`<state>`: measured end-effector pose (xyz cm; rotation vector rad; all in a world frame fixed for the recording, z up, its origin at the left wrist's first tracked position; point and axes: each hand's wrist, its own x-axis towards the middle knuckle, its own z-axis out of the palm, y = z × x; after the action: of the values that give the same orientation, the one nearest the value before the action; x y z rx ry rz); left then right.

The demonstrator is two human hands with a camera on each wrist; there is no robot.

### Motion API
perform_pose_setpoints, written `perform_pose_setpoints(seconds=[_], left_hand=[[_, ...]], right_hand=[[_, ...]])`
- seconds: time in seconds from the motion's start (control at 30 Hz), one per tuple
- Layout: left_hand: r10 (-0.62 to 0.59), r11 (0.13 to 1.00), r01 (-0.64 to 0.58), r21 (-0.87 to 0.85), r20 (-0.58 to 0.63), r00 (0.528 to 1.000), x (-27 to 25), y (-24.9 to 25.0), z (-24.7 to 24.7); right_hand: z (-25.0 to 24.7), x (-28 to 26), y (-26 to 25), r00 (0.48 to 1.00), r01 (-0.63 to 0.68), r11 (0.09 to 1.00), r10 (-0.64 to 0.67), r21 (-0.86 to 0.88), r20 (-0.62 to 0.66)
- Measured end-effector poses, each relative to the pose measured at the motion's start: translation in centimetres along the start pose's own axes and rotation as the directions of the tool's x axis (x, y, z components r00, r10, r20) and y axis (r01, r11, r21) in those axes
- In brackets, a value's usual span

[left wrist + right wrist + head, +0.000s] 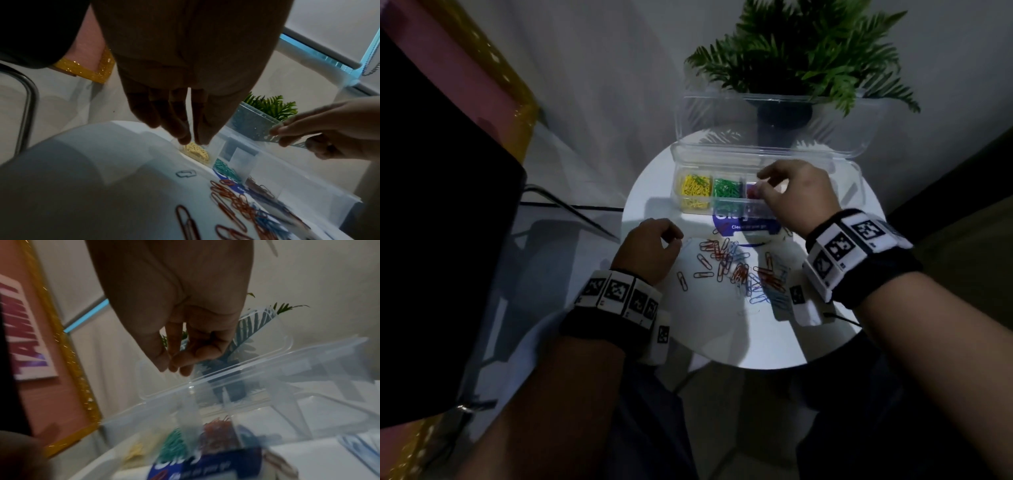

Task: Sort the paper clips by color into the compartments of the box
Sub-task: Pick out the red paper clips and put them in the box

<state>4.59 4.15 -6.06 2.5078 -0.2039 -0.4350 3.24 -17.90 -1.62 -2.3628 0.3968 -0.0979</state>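
Observation:
A clear compartment box [856,192] stands at the back of the round white table [722,335]. Its compartments hold yellow clips [695,190], green clips [726,188] and red clips [751,193]. My right hand [762,185] hovers over the red compartment with its fingertips [164,366] bunched together; no clip shows between them. A loose pile of red and blue clips [739,270] lies in front of the box. My left hand [671,238] sits left of the pile, its fingers [183,138] hanging loosely and holding nothing.
The box's clear lid [774,126] stands up behind it, with a potted fern [808,58] beyond. A blue and white packet [746,226] lies partly under the box. One clip [186,173] lies apart near my left hand. A dark object [448,240] fills the left side.

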Motion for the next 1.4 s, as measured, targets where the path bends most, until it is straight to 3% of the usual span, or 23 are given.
perform_pose_setpoints(seconds=[0.07,0.17,0.23,0.5,0.67,0.8,0.9,1.1,1.3,1.4], left_hand=[[-0.050,0.997,0.047,0.054,0.051,0.997,0.0,-0.4,0.0],[-0.085,0.993,0.078,0.086,0.085,0.993,-0.1,-0.4,0.3],[-0.082,0.993,0.075,0.088,0.082,0.993,-0.1,-0.1,0.6],[-0.074,0.991,0.069,0.117,0.045,0.996,1.1,0.7,2.0],[-0.057,0.992,0.055,0.115,0.013,0.998,1.2,0.5,2.3],[0.061,0.992,-0.067,0.105,0.056,0.997,0.9,1.0,2.7],[0.121,0.972,-0.145,0.183,0.132,0.984,0.7,1.6,3.1],[0.060,0.962,-0.085,0.258,0.102,0.993,1.0,1.7,3.0],[0.026,0.972,-0.056,0.228,0.133,0.991,0.8,1.5,2.5],[-0.002,0.998,-0.002,0.060,0.069,0.998,0.6,1.2,1.8]], right_hand=[[0.6,-1.6,0.1,0.992,0.044,0.999,-0.042,-0.016,0.115],[2.4,-3.7,0.7,0.925,0.119,0.986,-0.069,-0.113,0.375],[3.8,-4.3,0.9,0.892,0.181,0.973,-0.100,-0.146,0.440],[5.8,-2.3,0.3,0.866,0.206,0.942,-0.048,-0.266,0.499],[5.7,-2.6,0.8,0.837,0.208,0.958,-0.069,-0.198,0.542],[5.2,-2.4,1.6,0.902,0.125,0.975,-0.033,-0.186,0.431],[5.3,-2.3,1.7,0.885,0.138,0.960,-0.010,-0.242,0.466],[5.9,-3.0,1.4,0.857,0.195,0.937,-0.019,-0.290,0.516],[4.4,-3.0,2.3,0.914,0.168,0.932,-0.026,-0.320,0.406],[4.4,-4.2,1.8,0.849,0.261,0.941,-0.118,-0.215,0.515]])
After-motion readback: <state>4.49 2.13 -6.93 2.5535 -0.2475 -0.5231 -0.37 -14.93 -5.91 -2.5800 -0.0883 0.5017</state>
